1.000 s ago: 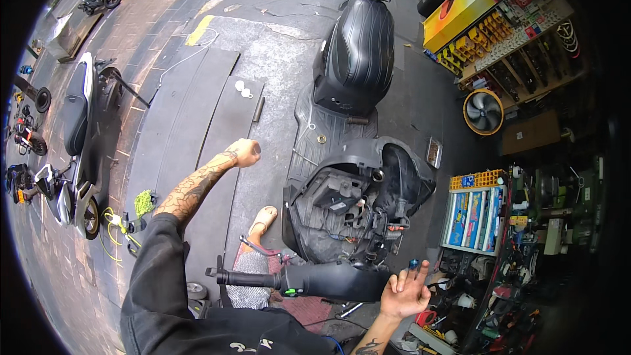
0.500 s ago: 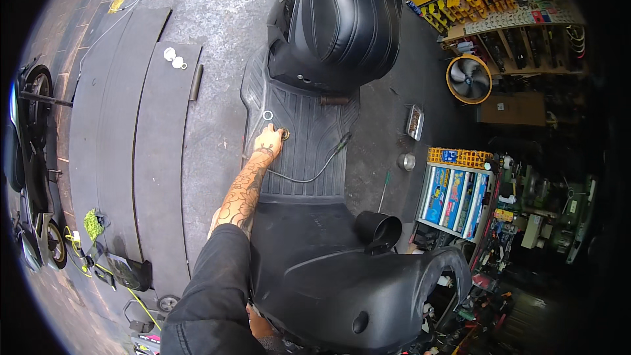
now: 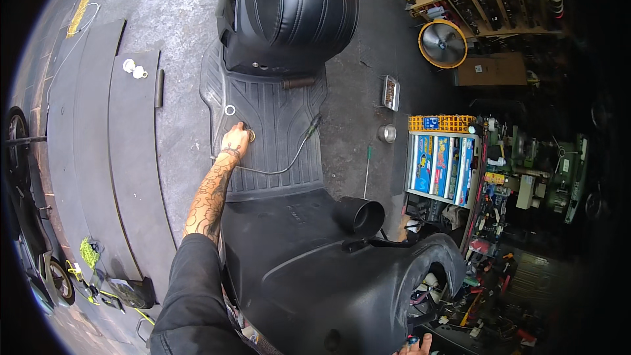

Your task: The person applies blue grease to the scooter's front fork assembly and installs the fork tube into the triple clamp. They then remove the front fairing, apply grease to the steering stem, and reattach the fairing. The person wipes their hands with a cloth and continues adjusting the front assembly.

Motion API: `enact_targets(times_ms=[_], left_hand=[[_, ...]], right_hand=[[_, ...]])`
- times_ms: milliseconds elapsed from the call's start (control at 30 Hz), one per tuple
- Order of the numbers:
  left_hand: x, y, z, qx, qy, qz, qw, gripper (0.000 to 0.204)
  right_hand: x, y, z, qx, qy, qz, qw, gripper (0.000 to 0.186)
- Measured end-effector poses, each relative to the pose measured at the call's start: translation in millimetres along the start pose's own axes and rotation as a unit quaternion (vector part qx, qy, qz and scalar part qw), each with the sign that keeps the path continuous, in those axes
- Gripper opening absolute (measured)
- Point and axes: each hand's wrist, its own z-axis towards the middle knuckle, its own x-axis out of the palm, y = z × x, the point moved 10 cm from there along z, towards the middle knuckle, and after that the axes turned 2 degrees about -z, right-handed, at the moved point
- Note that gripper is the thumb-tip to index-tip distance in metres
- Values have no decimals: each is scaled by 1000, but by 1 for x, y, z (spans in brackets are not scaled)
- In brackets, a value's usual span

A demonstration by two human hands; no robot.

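Observation:
My left hand (image 3: 234,141) is on the ribbed black floorboard mat (image 3: 284,144) of a scooter, fingers closed at a small gold-coloured ring (image 3: 252,137); what they grip is hidden. A white ring (image 3: 230,110) lies just beyond, and a grey cable with a dark end (image 3: 314,126) curves beside it. My right hand (image 3: 414,345) shows only at the lower edge, fingers raised apart by the black body panel (image 3: 328,276), with a small blue thing at one finger. The padded black seat (image 3: 289,6) stands above the mat.
Grey boards (image 3: 131,158) lie left, beside a parked motorcycle (image 3: 26,223). At right are a metal tray (image 3: 390,92), round tin (image 3: 387,133), fan (image 3: 442,44), drawer unit (image 3: 442,164), cardboard box (image 3: 493,69) and cluttered tools.
My left hand has reached forward onto the mat and closed by the gold ring. The view has shifted toward the floorboard; my right hand dropped from sight, then reappeared at the bottom edge.

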Motion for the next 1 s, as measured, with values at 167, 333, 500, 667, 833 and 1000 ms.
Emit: enact_targets(times_ms=[167, 333, 500, 667, 833, 1000], left_hand=[[3, -2, -6, 31, 4, -34, 999, 29], [21, -3, 2, 30, 21, 2, 999, 32], [38, -7, -9, 71, 36, 69, 994, 24], [57, -6, -10, 141, 66, 119, 981, 22], [87, -3, 6, 154, 98, 257, 949, 21], [88, -3, 10, 139, 78, 249, 955, 33]], right_hand=[[3, -7, -7, 5, -28, -8, 1000, 82], [9, -7, -5, -4, -14, -4, 1000, 80], [21, -11, -1, -14, 10, 9, 1000, 71], [17, -15, 1, -42, -38, -16, 998, 72], [21, -14, -3, -38, -13, -2, 999, 72], [19, -10, -2, -53, -37, -7, 998, 70]])
